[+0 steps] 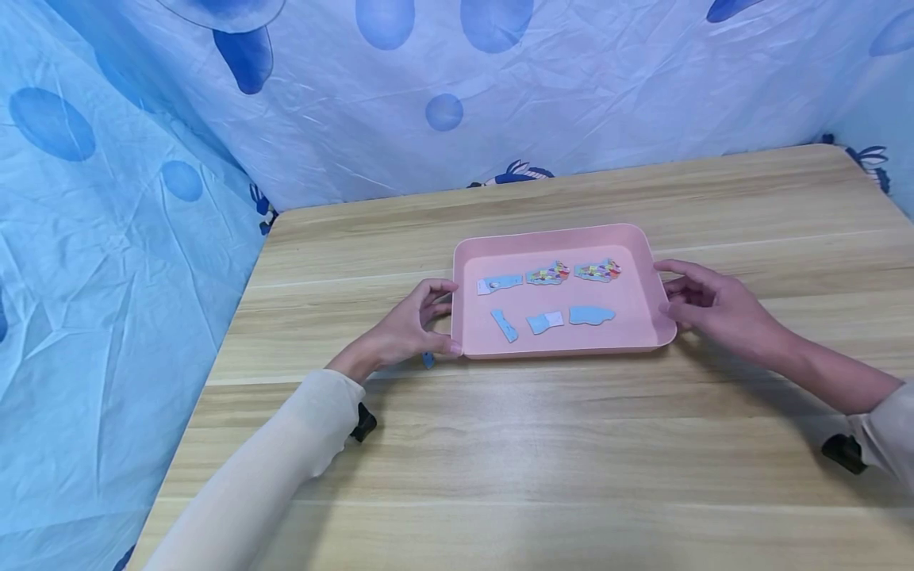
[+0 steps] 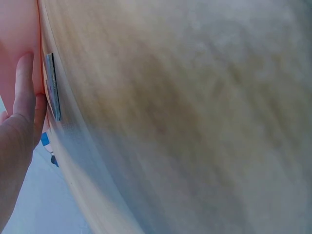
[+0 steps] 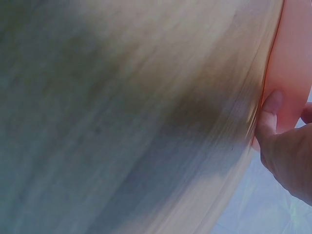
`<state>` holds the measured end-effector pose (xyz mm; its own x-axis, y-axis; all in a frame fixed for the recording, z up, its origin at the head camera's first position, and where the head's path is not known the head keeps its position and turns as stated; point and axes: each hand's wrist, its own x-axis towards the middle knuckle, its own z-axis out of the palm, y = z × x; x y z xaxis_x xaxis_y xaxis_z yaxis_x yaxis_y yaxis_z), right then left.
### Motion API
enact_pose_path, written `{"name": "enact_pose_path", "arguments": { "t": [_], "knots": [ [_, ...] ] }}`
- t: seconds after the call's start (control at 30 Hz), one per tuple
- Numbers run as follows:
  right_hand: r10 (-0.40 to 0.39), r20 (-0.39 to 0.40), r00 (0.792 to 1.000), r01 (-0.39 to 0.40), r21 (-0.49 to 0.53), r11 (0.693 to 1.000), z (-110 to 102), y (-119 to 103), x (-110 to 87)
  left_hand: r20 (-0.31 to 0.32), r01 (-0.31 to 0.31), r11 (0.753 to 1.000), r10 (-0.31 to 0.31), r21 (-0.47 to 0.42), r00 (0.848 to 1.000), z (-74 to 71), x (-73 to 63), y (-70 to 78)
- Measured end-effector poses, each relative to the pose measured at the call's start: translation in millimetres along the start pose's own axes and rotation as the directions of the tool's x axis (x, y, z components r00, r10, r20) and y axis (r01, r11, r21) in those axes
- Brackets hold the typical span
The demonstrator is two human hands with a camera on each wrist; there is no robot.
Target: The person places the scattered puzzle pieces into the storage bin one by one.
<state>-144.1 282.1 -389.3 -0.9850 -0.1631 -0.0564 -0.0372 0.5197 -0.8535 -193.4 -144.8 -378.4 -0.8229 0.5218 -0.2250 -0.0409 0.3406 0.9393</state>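
A shallow pink tray sits on the wooden table, gripped at both short sides. My left hand holds its left side, the thumb at the near corner and the fingers along the wall. On the opposite side my right hand grips the right wall, thumb near the front corner. Inside lie several flat cut-out pieces in two rows: two colourful ones, such as this patterned piece, and blue ones, such as this plain piece. In the left wrist view, a thin flat piece lies on the table close to the tray's wall.
A small blue piece shows partly beneath my left hand. The wood-grain table extends around the tray. Blue patterned sheeting hangs behind the table's far edge and along its left side.
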Motion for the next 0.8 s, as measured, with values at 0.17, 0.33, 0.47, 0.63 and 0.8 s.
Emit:
{"name": "enact_pose_path", "arguments": {
  "t": [0.17,0.33,0.47,0.63,0.8],
  "knots": [
    [0.023,-0.005,1.0,-0.023,0.002,1.0,1,0,0.8,-0.001,0.002,1.0,-0.002,0.007,1.0,-0.6,0.1,-0.6],
    [0.016,-0.004,1.0,-0.016,0.02,1.0,1,-1,0.1,0.006,-0.006,1.0,0.006,0.003,1.0,-1.5,-0.1,-0.9],
    [0.019,-0.003,1.0,-0.019,0.025,0.999,1,0,0.1,0.015,-0.021,1.0,0.022,-0.02,1.0,-1.3,-0.6,-2.1],
    [0.024,0.0,1.0,-0.024,0.012,1.0,1,0,0.3,0.013,-0.04,0.996,0.041,-0.081,0.999,-0.6,-4.5,-2.3],
    [0.023,0.003,1.0,-0.023,0.019,1.0,1,0,0.4,-0.044,0.02,0.999,-0.022,-0.044,0.999,-1.8,-10.6,-2.7]
  ]
}}
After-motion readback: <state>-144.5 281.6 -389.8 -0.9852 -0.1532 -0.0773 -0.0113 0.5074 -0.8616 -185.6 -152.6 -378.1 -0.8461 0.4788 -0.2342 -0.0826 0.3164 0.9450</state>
